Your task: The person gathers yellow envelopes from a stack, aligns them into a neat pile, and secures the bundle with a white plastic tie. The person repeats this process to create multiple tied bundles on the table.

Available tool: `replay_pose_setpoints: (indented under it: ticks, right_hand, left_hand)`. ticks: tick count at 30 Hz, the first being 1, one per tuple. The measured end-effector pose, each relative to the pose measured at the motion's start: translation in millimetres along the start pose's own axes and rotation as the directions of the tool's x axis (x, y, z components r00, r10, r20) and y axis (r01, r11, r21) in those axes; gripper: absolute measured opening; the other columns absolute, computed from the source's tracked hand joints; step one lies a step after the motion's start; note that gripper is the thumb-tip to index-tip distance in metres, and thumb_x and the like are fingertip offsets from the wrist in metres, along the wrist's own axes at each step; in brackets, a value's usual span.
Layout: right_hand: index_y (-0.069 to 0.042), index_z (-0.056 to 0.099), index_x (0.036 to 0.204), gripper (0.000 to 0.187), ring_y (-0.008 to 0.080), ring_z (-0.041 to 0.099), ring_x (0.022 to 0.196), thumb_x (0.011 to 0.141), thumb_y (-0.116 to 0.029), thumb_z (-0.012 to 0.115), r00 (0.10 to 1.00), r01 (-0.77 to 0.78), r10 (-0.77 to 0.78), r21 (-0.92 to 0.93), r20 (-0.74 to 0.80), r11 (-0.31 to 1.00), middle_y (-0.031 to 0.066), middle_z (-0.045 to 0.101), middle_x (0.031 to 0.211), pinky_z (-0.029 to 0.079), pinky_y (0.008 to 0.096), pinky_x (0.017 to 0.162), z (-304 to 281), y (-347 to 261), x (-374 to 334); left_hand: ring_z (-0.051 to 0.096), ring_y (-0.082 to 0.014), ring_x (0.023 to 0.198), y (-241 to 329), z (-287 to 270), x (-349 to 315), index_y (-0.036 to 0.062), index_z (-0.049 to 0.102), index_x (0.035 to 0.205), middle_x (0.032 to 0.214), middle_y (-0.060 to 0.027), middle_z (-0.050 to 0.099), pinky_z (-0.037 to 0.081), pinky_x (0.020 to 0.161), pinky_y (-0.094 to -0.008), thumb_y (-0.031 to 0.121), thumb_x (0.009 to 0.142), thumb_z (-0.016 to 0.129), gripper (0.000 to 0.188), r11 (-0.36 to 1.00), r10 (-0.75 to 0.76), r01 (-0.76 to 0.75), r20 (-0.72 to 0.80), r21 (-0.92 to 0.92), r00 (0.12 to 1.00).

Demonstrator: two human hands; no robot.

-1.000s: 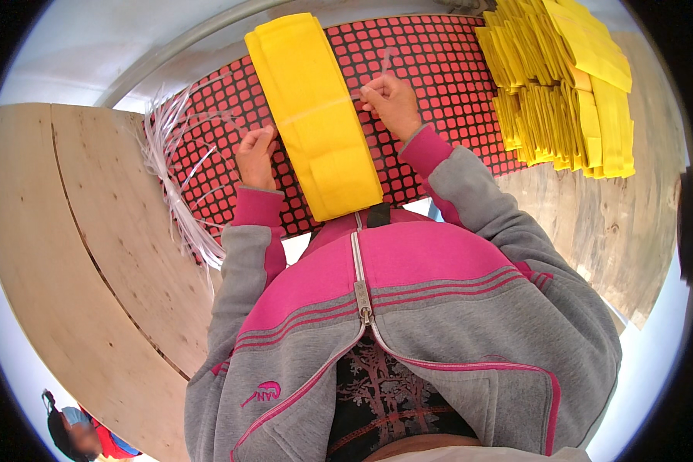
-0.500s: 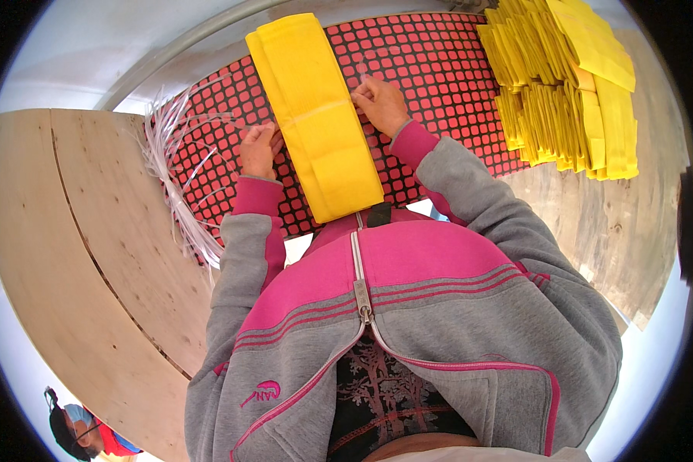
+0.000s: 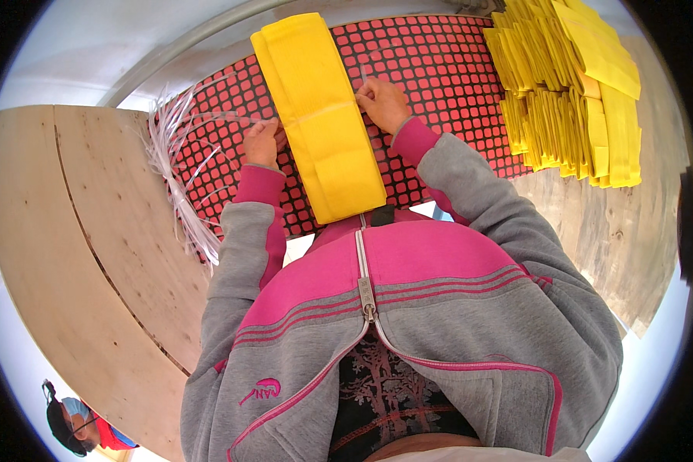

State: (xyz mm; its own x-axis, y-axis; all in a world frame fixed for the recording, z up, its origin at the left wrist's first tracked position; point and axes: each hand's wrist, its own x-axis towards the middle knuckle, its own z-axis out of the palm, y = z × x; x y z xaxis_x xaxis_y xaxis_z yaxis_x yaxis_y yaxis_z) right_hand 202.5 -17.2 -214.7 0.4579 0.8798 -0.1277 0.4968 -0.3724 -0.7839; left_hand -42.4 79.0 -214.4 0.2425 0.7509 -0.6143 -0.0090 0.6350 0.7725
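A long folded bundle of yellow fabric (image 3: 327,165) lies on the red-and-black mat in front of me. Across its middle runs a thin translucent plastic strip (image 3: 319,113). My left hand (image 3: 262,144) is at the bundle's left edge, its fingers pinched on the strip where it comes off that side. On the opposite edge, my right hand (image 3: 385,105) pinches the strip too, with a short end rising above the fingers. The bundle's underside is hidden.
Loose translucent strips (image 3: 175,165) lie in a heap over the mat's left edge. At the right stands a stack of folded yellow fabric pieces (image 3: 566,92). A wooden table (image 3: 108,231) spreads to the left, a metal rail (image 3: 181,48) runs behind, and another person (image 3: 77,423) is at lower left.
My left hand has shifted slightly up along the bundle's left edge. The right hand keeps its pinch, and the bundle lies nearly the same, with the strip still across it.
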Motion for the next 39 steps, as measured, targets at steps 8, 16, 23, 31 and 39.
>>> replay_pose_setpoints:
  ticks: [8, 16, 23, 31, 39]
  right_hand:
    - [-0.004, 0.062, 0.077, 0.014, 0.0297, 0.063, 0.072, 0.082, -0.015, 0.069, 1.0, 0.016, -0.017, 0.008, 0.01, 1.0, 0.0105, 0.066, 0.074, 0.048, 0.042, 0.065, 0, 0, 4]
    - [-0.003, 0.065, 0.083, 0.014, 0.0208, 0.064, 0.068, 0.086, -0.016, 0.066, 0.997, 0.054, -0.05, -0.065, 0.052, 0.996, 0.0069, 0.067, 0.075, 0.05, 0.0355, 0.062, -1, 5, 7]
    - [-0.002, 0.063, 0.083, 0.016, 0.0239, 0.064, 0.069, 0.086, -0.017, 0.067, 0.996, 0.09, -0.09, -0.056, 0.002, 0.994, 0.0103, 0.066, 0.074, 0.049, 0.0372, 0.061, 4, 13, 9]
    - [-0.004, 0.066, 0.084, 0.013, 0.0324, 0.064, 0.078, 0.082, -0.016, 0.068, 0.999, 0.041, -0.042, 0.039, 0.023, 0.998, 0.014, 0.067, 0.08, 0.049, 0.0434, 0.069, 4, 16, 11]
    - [-0.002, 0.065, 0.082, 0.017, 0.0302, 0.064, 0.074, 0.082, -0.019, 0.07, 1.0, 0.017, -0.019, 0.083, 0.021, 0.996, 0.0137, 0.066, 0.078, 0.049, 0.0414, 0.064, 4, 17, 10]
  left_hand:
    - [0.062, -0.0141, 0.08, 1, -4, 12, 0.0043, 0.06, 0.097, 0.098, -0.0039, 0.066, 0.051, 0.072, -0.0278, 0.019, 0.099, 0.051, 0.017, 0.997, -0.069, 0.067, 0.074, 0.033, 0.995]
    - [0.057, -0.0081, 0.063, 13, 6, 20, 0.0041, 0.064, 0.103, 0.082, 0.0013, 0.065, 0.043, 0.054, -0.0201, 0.018, 0.097, 0.051, 0.02, 0.974, -0.165, 0.157, 0.038, 0.163, 0.986]
    - [0.061, -0.0134, 0.079, 14, 6, 23, 0.0035, 0.064, 0.108, 0.096, -0.0034, 0.066, 0.049, 0.072, -0.0251, 0.02, 0.096, 0.054, 0.023, 0.975, -0.203, 0.19, 0.118, 0.113, 0.972]
    - [0.06, -0.0249, 0.112, -18, 5, 39, -0.003, 0.052, 0.13, 0.127, -0.0141, 0.06, 0.049, 0.097, -0.0375, 0.02, 0.101, 0.046, 0.037, 0.915, -0.173, 0.278, 0.337, -0.294, 0.925]
    - [0.06, -0.025, 0.109, -27, 3, 46, -0.0032, 0.052, 0.129, 0.124, -0.0139, 0.061, 0.05, 0.095, -0.0375, 0.02, 0.099, 0.049, 0.037, 0.904, -0.213, 0.314, 0.331, -0.291, 0.919]
